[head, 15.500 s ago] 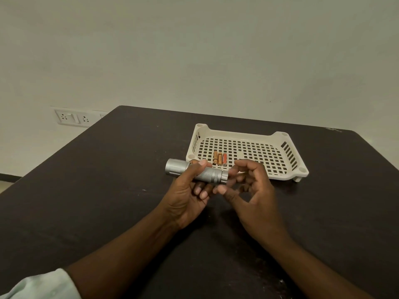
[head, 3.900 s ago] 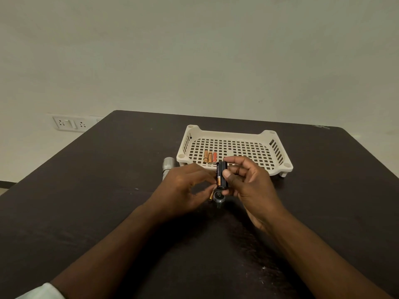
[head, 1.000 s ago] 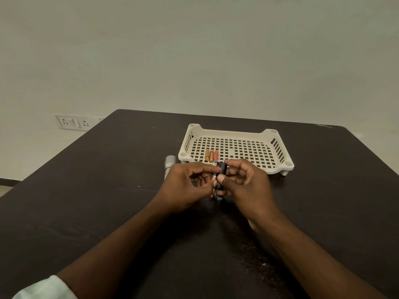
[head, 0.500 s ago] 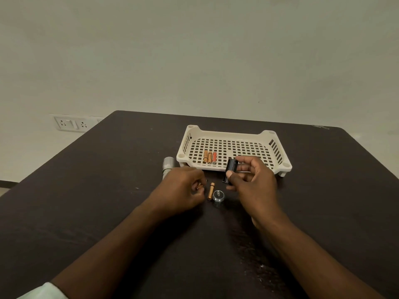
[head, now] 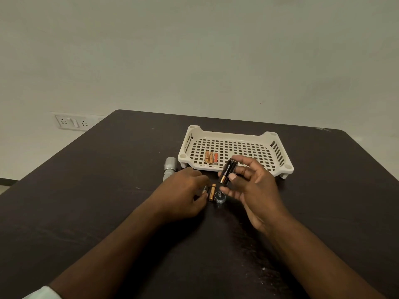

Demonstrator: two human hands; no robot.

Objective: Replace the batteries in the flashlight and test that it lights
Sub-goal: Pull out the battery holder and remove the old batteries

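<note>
Head view: the right hand holds a black cylindrical battery carrier above the dark bench, its fingers pinched on the carrier's sides, with one black-and-copper cell showing in a slot. The left hand lies low on the bench with its fingers curled over a small cell; whether they have closed on it I cannot tell. Just beside it lies a loose copper-coloured cell, and next to that the round silver tail cap. The silver metal flashlight body lies behind the left hand, near the corner of the cream perforated plastic tray, which holds three orange and copper cells.

The step looks like emptying the carrier of old cells. To do it well, keep spent cells grouped apart from the tray's, turn the carrier so each slot faces up, and note the polarity marks before refilling.
</note>
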